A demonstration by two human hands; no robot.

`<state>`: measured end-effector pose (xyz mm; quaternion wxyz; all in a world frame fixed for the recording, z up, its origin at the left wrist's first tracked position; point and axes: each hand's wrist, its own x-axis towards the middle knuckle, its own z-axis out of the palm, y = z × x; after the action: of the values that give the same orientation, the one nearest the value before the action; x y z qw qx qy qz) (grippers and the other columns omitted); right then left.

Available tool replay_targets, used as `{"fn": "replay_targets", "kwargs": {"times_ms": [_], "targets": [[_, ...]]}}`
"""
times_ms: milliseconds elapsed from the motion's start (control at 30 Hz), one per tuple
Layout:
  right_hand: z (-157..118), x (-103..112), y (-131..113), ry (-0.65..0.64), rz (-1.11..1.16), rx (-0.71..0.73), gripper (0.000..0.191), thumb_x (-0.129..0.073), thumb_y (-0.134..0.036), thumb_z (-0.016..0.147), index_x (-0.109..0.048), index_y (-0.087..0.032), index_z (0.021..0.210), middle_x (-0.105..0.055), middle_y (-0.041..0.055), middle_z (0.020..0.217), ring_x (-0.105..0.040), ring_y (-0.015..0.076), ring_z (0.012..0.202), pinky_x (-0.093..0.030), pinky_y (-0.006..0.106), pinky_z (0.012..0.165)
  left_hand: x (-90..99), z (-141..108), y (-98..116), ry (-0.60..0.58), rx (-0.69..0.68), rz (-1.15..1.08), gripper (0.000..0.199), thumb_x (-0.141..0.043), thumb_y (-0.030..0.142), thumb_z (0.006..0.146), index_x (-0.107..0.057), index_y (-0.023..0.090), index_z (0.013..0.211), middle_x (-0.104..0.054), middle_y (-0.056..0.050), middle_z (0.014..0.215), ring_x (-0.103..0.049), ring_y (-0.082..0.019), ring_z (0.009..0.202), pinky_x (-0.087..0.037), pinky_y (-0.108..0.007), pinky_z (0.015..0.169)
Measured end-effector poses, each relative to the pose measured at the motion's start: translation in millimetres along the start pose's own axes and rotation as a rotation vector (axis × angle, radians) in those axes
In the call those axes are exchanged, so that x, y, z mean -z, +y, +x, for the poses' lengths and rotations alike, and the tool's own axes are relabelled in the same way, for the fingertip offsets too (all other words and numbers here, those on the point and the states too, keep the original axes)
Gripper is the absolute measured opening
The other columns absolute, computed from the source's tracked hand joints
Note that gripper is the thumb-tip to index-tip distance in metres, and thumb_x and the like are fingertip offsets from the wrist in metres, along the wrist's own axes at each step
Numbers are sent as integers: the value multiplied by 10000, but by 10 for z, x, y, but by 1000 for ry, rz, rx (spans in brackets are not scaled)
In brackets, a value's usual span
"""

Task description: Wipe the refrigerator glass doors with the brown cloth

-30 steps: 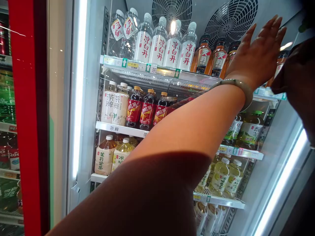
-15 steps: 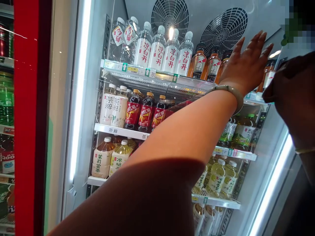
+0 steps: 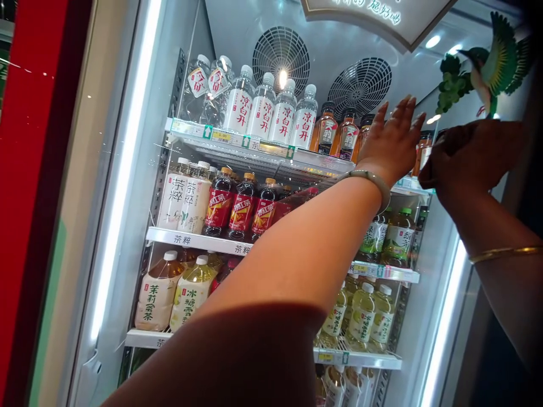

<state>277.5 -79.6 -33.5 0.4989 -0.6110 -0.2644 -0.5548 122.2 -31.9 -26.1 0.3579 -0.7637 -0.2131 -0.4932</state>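
Shelves [image 3: 212, 243]; upright bottles [image 3: 326, 130] in rows

Vertical white light strips [image 3: 125, 169] glare brightly; shadow darkens the near arm [image 3: 263, 316].

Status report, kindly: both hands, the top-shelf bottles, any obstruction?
Left hand open, before top-shelf bottles. Right hand curled, grip unclear. Bottles standing in row. Left forearm hides part of lower shelves.

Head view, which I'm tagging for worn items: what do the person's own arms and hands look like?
The bare left hand has a smooth, rounded, pale greenish-grey bangle at its wrist. The bare right hand has a thin, gold-coloured bangle. No gloves or sleeves show.
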Motion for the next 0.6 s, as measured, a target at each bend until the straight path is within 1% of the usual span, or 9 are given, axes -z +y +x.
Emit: {"fn": "replay_targets", "kwargs": {"times_ms": [67, 100, 200, 267, 300, 367, 433, 500, 600], "targets": [[-108, -41, -21, 38, -38, -60, 475, -734, -322, 728, -634, -183, 1171, -569, 193, 1330, -520, 378, 1248, -451, 591, 1003, -12, -2, 0, 11, 12, -36, 665, -92, 181, 1023, -253, 156, 1668, -162, -31, 1787, 5, -290, 1656, 154, -475, 1284], [-143, -47, -50, 34, -42, -41, 479, -720, -318, 735, -629, -193, 1188, -567, 181, 1340, -512, 382, 1261, -444, 602, 1017, -19, -3, -1, 16, 13, -54, 667, -84, 200, 1023, -253, 154, 1666, -155, -32, 1789, 22, -296, 1654, 191, -469, 1266], [-113, -4, -150, 10, -20, 104, 462, -653, -373, 798, -614, -190, 1220, -549, 174, 1358, -497, 386, 1279, -426, 608, 1028, -35, -4, -4, 9, 3, -86, 673, -108, 221, 1011, -240, 138, 1666, -139, -53, 1792, 40, -294, 1653, 257, -461, 1237], [3, 49, -190, -5, 25, 204, 449, -615, -443, 847, -622, -170, 1203, -555, 187, 1326, -506, 393, 1260, -432, 607, 994, -43, 0, -5, 6, -1, -85, 679, -105, 220, 1009, -248, 136, 1667, -151, -40, 1790, 56, -315, 1652, 253, -467, 1240], [67, 75, -196, -10, 54, 227, 453, -606, -471, 862, -626, -164, 1195, -555, 192, 1318, -507, 403, 1262, -435, 613, 977, -47, 3, -4, 8, 1, -80, 679, -100, 223, 1011, -254, 142, 1667, -159, -26, 1789, 73, -329, 1649, 247, -468, 1240], [154, 114, -183, -8, 106, 210, 436, -602, -478, 879, -633, -159, 1176, -547, 197, 1322, -504, 424, 1281, -433, 637, 964, -57, 13, -4, 15, 12, -68, 674, -125, 235, 1013, -258, 159, 1669, -163, 3, 1788, 130, -342, 1640, 254, -461, 1231], [147, 126, -144, -1, 124, 159, 393, -614, -422, 875, -629, -158, 1166, -541, 200, 1332, -502, 434, 1303, -426, 657, 982, -65, 22, -4, 17, 21, -63, 669, -178, 252, 1010, -255, 178, 1670, -154, 14, 1789, 169, -335, 1632, 273, -444, 1220], [47, 107, -98, 11, 103, 116, 376, -633, -366, 846, -626, -166, 1165, -551, 192, 1329, -520, 421, 1300, -424, 659, 1017, -63, 25, -6, 15, 17, -67, 667, -201, 249, 1009, -250, 172, 1670, -147, -8, 1791, 133, -324, 1637, 270, -446, 1224], [-148, 43, -60, 28, 45, 40, 455, -694, -314, 754, -624, -177, 1182, -551, 190, 1353, -520, 423, 1300, -436, 667, 1039, -46, 14, -7, 16, -4, -56, 654, -152, 231, 1028, -253, 125, 1666, -165, -67, 1785, 10, -319, 1645, 194, -481, 1262]]}}
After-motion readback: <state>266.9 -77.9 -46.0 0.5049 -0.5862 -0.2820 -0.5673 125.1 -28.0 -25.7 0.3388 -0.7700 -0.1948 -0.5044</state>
